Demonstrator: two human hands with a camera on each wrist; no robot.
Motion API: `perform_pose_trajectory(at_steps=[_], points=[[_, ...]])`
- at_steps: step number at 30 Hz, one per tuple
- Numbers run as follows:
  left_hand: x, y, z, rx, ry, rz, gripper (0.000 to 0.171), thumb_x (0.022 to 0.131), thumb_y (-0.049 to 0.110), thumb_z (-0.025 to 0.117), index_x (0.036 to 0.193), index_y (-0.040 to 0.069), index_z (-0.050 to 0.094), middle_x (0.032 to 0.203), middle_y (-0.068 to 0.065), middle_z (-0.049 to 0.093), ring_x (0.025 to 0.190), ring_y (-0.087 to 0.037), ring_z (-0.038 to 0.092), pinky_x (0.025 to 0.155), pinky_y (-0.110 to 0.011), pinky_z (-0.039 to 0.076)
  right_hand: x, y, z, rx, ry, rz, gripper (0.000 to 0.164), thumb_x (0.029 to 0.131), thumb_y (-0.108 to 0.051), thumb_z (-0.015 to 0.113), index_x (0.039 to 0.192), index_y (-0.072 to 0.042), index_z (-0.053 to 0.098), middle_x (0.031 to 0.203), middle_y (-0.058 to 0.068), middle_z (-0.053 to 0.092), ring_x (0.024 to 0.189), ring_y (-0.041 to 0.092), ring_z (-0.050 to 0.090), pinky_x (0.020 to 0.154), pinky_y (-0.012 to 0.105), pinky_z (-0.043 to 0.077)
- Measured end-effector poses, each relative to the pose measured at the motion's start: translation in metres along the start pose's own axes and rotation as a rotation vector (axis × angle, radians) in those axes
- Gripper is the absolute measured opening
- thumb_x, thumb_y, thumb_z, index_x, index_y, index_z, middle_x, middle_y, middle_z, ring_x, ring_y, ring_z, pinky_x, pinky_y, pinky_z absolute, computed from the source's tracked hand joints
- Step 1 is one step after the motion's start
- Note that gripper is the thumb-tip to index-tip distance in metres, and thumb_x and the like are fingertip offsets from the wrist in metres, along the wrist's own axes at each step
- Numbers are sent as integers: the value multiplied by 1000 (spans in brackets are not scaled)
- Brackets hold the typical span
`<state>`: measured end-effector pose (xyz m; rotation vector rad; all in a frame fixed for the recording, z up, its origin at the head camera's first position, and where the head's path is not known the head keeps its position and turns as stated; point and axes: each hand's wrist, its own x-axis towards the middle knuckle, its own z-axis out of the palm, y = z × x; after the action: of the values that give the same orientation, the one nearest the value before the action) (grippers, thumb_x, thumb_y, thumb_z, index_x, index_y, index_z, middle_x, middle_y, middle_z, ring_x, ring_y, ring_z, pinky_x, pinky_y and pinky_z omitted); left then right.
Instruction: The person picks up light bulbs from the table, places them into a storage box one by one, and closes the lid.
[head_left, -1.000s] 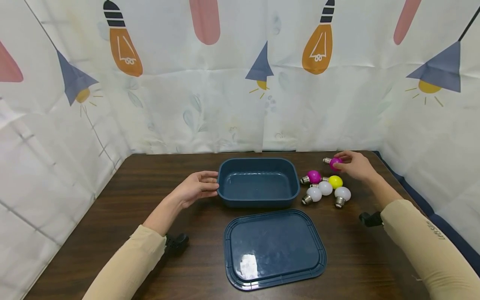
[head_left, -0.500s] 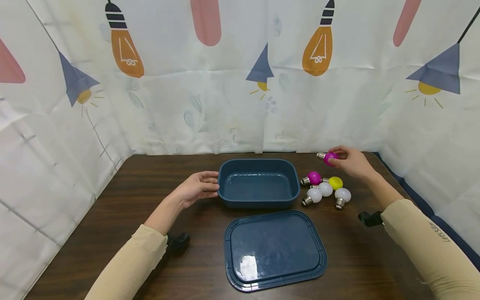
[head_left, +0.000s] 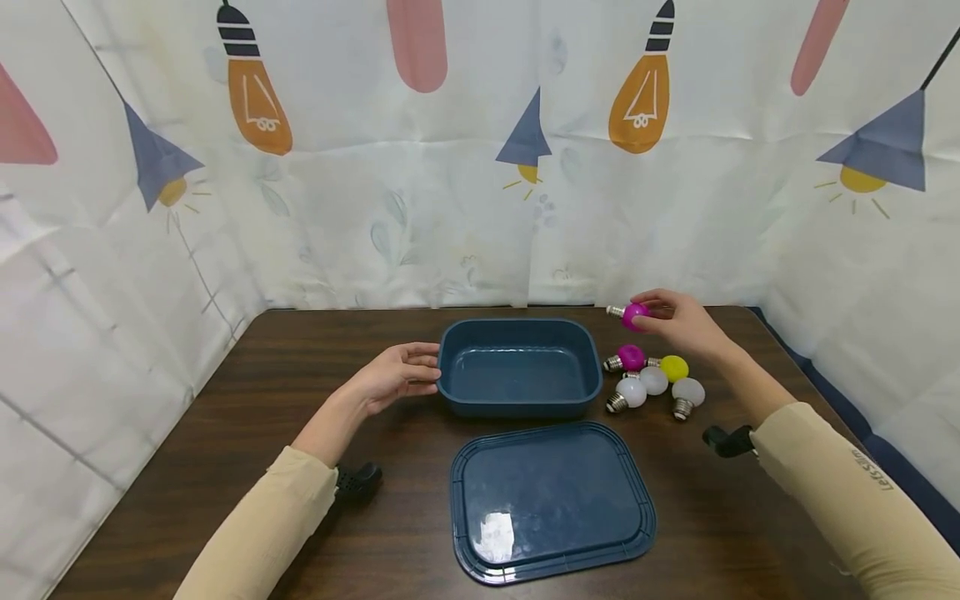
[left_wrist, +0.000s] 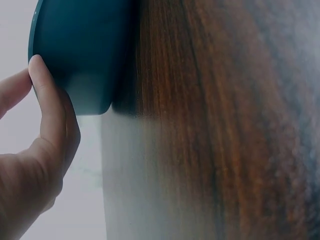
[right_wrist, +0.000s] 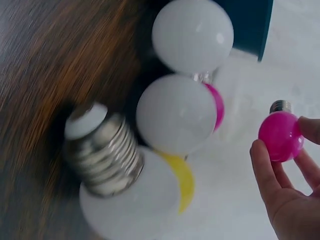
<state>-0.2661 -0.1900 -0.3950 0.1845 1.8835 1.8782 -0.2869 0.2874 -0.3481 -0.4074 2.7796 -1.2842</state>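
Observation:
My right hand [head_left: 681, 325] pinches a magenta light bulb [head_left: 635, 317] by its globe, above the back of the table, with its metal screw base pointing left. In the right wrist view the same magenta bulb [right_wrist: 281, 136] sits between thumb and fingertips. My left hand [head_left: 397, 377] touches the left end of the dark blue box [head_left: 517, 409], its fingers fairly straight against the outer wall near the rim. The left wrist view shows those fingertips on the box wall [left_wrist: 80, 45]. Inside the box only a bare floor shows.
Right of the box lie another magenta bulb [head_left: 632, 357], a yellow bulb [head_left: 674, 367] and several white bulbs [head_left: 688, 390], close together. A dark blue lid [head_left: 553, 500] lies flat in front of the box. Behind the wooden table [head_left: 337, 333] hangs a printed curtain [head_left: 337, 208].
My right hand has lifted the magenta bulb off the table and carried it left toward the box. The left hand stays at the box's left end.

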Motion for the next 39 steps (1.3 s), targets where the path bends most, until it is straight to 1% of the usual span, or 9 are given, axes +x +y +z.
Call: perform_pose_trajectory(at_steps=[6,10,13,17,20,23,27,33,39], points=[[1,0,0,0,-3,7,61,102,-5,57,156,-8,30,128,-26,49,94,-18,65,91,-36,59,3,-10,8,33,-24,-41,51,103,-26,66,144,0,52,141,23,54,129,44,53,105,57,47],[2,0,0,-5,1,-1,61,101,-6,59,156,-7,31,126,-25,49,94,-18,64,90,-36,59,5,-15,13,46,-41,-66,51,103,-24,67,144,2,51,139,25,55,126,44,55,102,53,50],[2,-1,0,-6,0,-3,62,101,-6,59,156,-6,31,126,-24,49,93,-18,64,90,-36,59,7,-17,16,66,-56,-73,51,102,-24,67,143,2,52,138,24,55,124,42,57,99,48,52],[1,0,0,-5,-5,1,62,101,-6,59,156,-7,30,125,-24,49,93,-18,63,90,-36,59,8,-19,20,88,-62,-72,48,101,-25,69,140,-1,55,135,21,58,120,38,60,94,45,56],[1,1,1,-2,-7,2,63,101,-5,60,156,-7,30,124,-23,49,93,-19,63,90,-36,59,9,-20,22,92,-66,-76,46,101,-25,69,139,-2,56,133,20,59,118,37,61,93,48,57],[1,2,1,0,-1,-3,63,100,-6,60,156,-6,31,127,-24,49,94,-19,63,90,-37,59,9,-23,25,100,-78,-85,47,101,-25,69,140,-1,55,133,21,59,118,37,61,94,50,57],[1,2,2,5,10,-9,62,100,-6,59,156,-4,32,129,-25,48,95,-20,64,90,-37,59,9,-27,29,108,-95,-98,48,101,-24,69,141,-1,54,134,21,59,120,38,60,95,50,56],[1,1,1,10,7,-5,62,101,-6,60,156,-3,32,124,-19,50,94,-20,63,90,-37,59,13,-31,36,131,-118,-121,47,101,-22,69,139,1,55,131,21,60,116,35,63,94,51,56],[0,1,0,20,4,-4,62,101,-5,60,157,-4,32,127,-21,50,97,-20,63,92,-38,59,16,-37,46,145,-143,-143,44,100,-21,70,137,0,57,131,20,61,116,34,64,95,50,56]])
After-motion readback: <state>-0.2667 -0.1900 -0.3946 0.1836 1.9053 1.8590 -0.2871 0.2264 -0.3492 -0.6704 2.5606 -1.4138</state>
